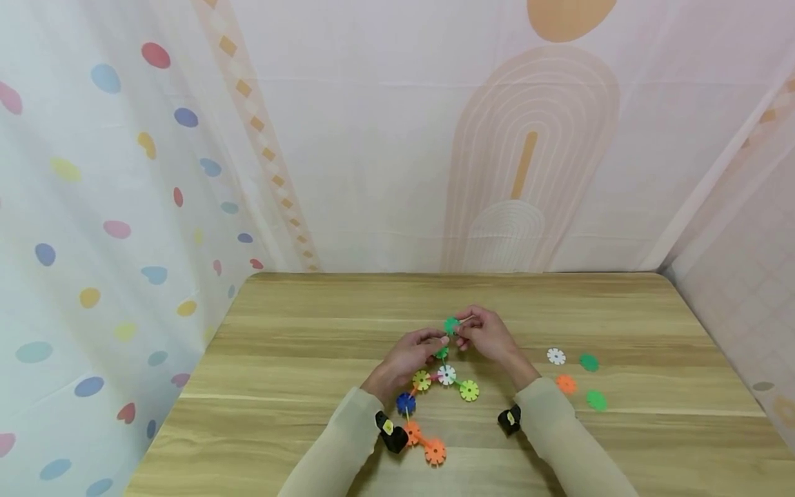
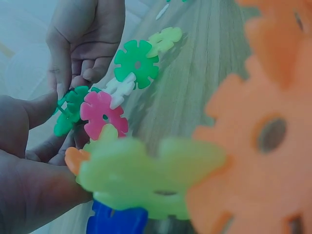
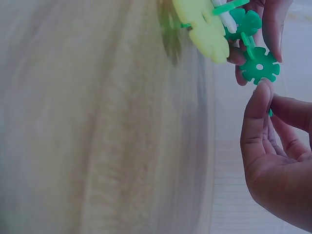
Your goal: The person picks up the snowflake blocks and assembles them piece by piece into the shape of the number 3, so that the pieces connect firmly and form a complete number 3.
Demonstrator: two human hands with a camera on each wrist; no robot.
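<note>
A chain of joined snowflake discs (image 1: pixel 446 375) lies on the wooden table (image 1: pixel 310 331), with white, yellow-green, blue and orange pieces. Its far end is lifted between both hands. My left hand (image 1: pixel 437 343) grips the chain at a dark green disc (image 1: pixel 442 353). My right hand (image 1: pixel 462 331) pinches the topmost green disc (image 1: pixel 451 325) by its edge. In the right wrist view the thumb (image 3: pixel 258 105) touches that green disc (image 3: pixel 259 66), with the left fingers (image 3: pixel 275 24) behind it. The left wrist view shows a pink disc (image 2: pixel 102 114) and green discs (image 2: pixel 136 63) of the chain, with the right hand (image 2: pixel 83 39) above.
Several loose discs lie to the right of the hands: a white one (image 1: pixel 555 356), two green ones (image 1: pixel 589 362) (image 1: pixel 596 400) and an orange one (image 1: pixel 566 384). Patterned fabric walls enclose the table on three sides.
</note>
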